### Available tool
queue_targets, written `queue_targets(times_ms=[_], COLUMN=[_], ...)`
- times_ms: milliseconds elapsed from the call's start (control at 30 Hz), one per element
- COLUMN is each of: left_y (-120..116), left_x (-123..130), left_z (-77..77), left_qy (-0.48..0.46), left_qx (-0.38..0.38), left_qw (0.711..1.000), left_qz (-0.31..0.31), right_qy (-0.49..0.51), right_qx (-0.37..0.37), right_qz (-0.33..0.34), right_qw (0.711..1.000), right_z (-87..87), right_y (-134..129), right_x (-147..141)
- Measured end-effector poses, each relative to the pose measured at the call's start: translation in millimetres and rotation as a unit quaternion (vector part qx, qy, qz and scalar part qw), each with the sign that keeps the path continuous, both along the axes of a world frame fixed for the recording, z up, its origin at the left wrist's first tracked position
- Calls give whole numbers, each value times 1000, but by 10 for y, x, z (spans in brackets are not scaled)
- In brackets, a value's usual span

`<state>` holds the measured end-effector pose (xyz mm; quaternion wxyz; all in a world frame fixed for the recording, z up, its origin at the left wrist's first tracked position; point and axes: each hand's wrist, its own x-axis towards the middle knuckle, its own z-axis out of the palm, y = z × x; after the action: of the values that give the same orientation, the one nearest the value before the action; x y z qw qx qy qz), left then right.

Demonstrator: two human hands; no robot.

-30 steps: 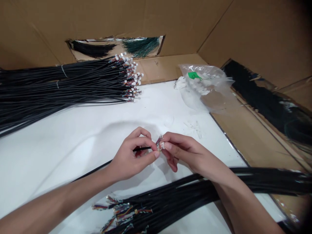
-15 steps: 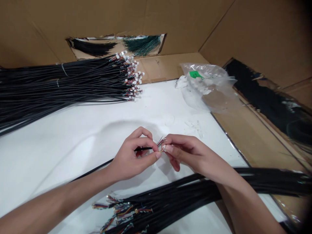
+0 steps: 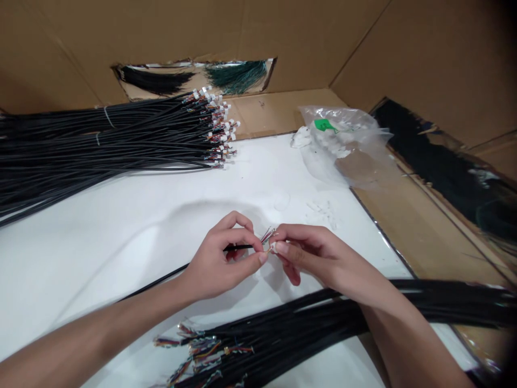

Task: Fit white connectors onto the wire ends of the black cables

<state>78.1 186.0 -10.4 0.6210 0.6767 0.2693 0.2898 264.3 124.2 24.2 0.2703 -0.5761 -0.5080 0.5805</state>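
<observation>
Over the white tabletop my left hand [image 3: 226, 258] is closed on a black cable [image 3: 167, 276], thumb and forefinger pinching near its end. Thin coloured wires [image 3: 268, 235] fan out from that end, and one orange-yellow wire runs toward my right hand [image 3: 313, 253]. Between its thumb and forefinger, my right hand pinches a small white connector [image 3: 273, 247], mostly covered by the fingertips. The orange wire's tip meets the connector; whether it sits inside I cannot tell.
Black cables with white connectors [image 3: 220, 126] lie bundled at back left. More cables with bare coloured wire ends [image 3: 205, 350] lie in front, under my right forearm. A clear plastic bag [image 3: 343, 145] and small white bits [image 3: 323, 213] lie at right. Cardboard walls [image 3: 302, 43] surround the table.
Both hands stay almost in place. The orange-yellow wire, bowed before, now looks straighter between my left fingertips and the connector.
</observation>
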Motion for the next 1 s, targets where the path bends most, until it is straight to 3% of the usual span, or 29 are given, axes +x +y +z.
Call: queue_targets(times_ms=[1000], left_y=[0], left_x=[8], left_z=[-23], left_qy=[14], left_qx=[12], left_qw=[1000], left_qz=[-6], right_qy=[-18], right_qx=[-19], right_qz=[-14], right_qw=[1000], right_z=[14], right_y=[10], right_x=[-27])
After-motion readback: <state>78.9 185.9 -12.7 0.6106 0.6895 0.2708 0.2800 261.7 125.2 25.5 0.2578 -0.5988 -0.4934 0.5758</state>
